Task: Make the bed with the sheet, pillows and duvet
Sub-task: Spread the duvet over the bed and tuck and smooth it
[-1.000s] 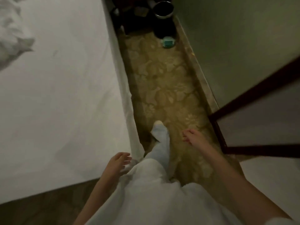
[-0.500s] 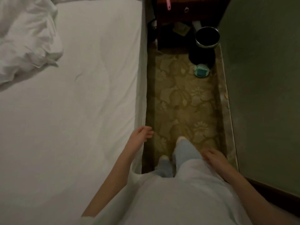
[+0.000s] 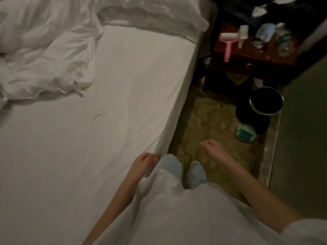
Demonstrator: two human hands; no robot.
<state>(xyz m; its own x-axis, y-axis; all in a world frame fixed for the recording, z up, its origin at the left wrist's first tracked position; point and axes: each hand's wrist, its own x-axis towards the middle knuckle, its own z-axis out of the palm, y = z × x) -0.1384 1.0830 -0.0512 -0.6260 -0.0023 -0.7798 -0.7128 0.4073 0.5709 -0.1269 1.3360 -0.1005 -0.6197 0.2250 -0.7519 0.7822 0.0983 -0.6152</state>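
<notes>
A white sheet [image 3: 109,110] lies smooth over the mattress, which fills the left of the view. A crumpled white duvet [image 3: 40,50] is bunched at the upper left of the bed. A white pillow [image 3: 150,16] lies across the head of the bed. My left hand [image 3: 143,164] hangs with loosely curled fingers at the bed's right edge and holds nothing. My right hand [image 3: 212,149] hangs relaxed over the carpet, empty. I stand in the narrow aisle beside the bed.
A dark wooden nightstand [image 3: 254,62] at the head of the aisle carries a pink lint roller [image 3: 228,45] and bottles. A black bin [image 3: 265,103] and a small teal object [image 3: 246,133] sit on the patterned carpet [image 3: 212,121]. A green wall [image 3: 304,138] bounds the right.
I have walked up the aisle toward the head of the bed; the nightstand, pillow and more of the duvet have come into view. Both hands still swing empty at my sides.
</notes>
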